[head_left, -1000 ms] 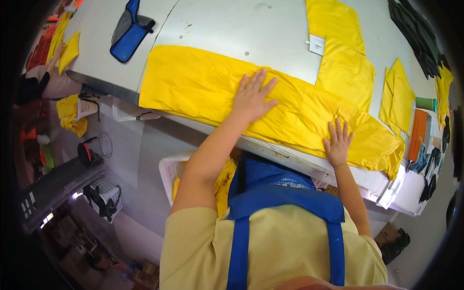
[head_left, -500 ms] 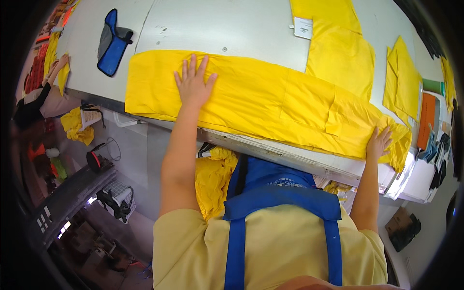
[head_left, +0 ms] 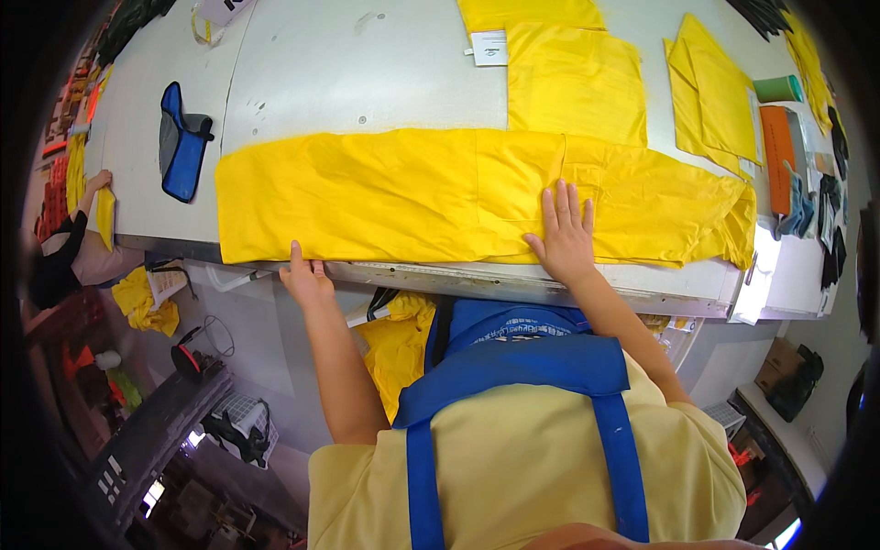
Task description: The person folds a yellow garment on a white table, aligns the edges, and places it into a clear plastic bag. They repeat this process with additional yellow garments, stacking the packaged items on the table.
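A long yellow folded garment (head_left: 367, 197) lies across the work table along its front edge, wrinkled, with bunched fabric at its right end. At its near edge on the left, my left hand (head_left: 309, 282) has one finger up over the cloth and the others bent at the hem; part of the grip is hidden. My right hand (head_left: 568, 238) rests flat on the garment right of the middle, fingers stretched out. Behind it, and meeting its far edge, is another folded yellow piece (head_left: 576, 82) with a white label (head_left: 489, 49).
A blue and grey fabric piece (head_left: 186, 147) lies at the left. More folded yellow cloth (head_left: 715, 101), a green roll (head_left: 777, 89) and an orange box (head_left: 777, 160) are at the right. Yellow fabric (head_left: 396, 344) hangs below the table edge. A co-worker's hand (head_left: 98, 181) shows far left.
My left hand has come down from the cloth to its near edge. My right hand has moved left from the bunched end. The garment lies straighter, and the view has shifted.
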The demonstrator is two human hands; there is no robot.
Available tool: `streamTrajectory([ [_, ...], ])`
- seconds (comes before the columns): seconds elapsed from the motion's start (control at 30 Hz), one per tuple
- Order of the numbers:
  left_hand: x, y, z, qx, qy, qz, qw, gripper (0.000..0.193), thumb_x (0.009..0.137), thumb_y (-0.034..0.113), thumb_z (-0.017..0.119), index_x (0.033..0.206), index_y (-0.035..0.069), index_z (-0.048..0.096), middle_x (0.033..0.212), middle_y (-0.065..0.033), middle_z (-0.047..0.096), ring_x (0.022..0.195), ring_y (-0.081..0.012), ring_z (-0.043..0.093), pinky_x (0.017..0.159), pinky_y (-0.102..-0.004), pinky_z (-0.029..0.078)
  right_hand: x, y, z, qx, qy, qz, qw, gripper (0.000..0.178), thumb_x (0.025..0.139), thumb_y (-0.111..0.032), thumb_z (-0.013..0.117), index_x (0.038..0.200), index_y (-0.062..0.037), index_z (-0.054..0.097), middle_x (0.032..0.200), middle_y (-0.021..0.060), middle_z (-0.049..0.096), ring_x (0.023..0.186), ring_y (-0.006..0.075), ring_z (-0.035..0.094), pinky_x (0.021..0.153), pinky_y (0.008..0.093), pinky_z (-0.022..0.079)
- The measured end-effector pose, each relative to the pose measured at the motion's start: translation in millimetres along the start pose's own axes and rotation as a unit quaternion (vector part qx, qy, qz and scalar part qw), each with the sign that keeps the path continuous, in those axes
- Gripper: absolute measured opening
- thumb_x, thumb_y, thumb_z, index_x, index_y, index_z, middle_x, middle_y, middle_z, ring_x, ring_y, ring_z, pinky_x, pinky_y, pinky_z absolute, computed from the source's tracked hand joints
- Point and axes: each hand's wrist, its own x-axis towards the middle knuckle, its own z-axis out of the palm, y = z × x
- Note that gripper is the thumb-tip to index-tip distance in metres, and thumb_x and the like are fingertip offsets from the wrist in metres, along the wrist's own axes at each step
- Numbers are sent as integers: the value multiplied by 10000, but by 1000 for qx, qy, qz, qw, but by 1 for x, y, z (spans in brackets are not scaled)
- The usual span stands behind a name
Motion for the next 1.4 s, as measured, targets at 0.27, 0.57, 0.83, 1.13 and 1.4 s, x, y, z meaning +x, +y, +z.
streamTrajectory([
  [0.27,18,8,-8,-108,-146,-58,982,421,877,64,571,1282,16,467,1241,-132,553,1139,-304,534,976,-446,443,-21,-38,-5,171,62,-49,982,888,796,-456,667,1433,14,263,1506,231,217,1420,340,178,1141,475,155],
  [0.57,-237,110,192,-56,-563,218,795,421,792,-12,572,1211,-19,537,1136,-117,596,1018,-239,599,905,-397,486,-29,-24,43,272,153,-39,949,779,735,-229,695,1399,-24,343,1389,197,426,1308,360,373,1100,423,279],
  [0.83,-490,-147,318,392,-724,443,354,623,779,9,498,1381,147,423,1001,-245,627,900,-404,621,775,-481,490,-23,-14,74,575,114,-128,800,482,921,-300,536,1344,-78,471,1394,193,436,1311,349,359,1096,417,279],
  [1.13,-468,-315,289,543,-722,408,133,647,845,155,560,1444,254,336,1009,-174,582,866,-337,612,739,-443,501,-88,96,-61,461,-170,-267,829,561,902,-350,576,1343,-23,459,1382,204,454,1307,316,396,1093,401,290],
  [1.4,-358,-158,171,499,-577,574,296,747,697,265,766,1353,130,434,1398,-208,326,1275,-428,311,1033,-564,266,-115,405,-155,250,256,362,861,427,951,-343,518,1269,-59,541,1111,136,616,1055,203,568,910,318,449],
])
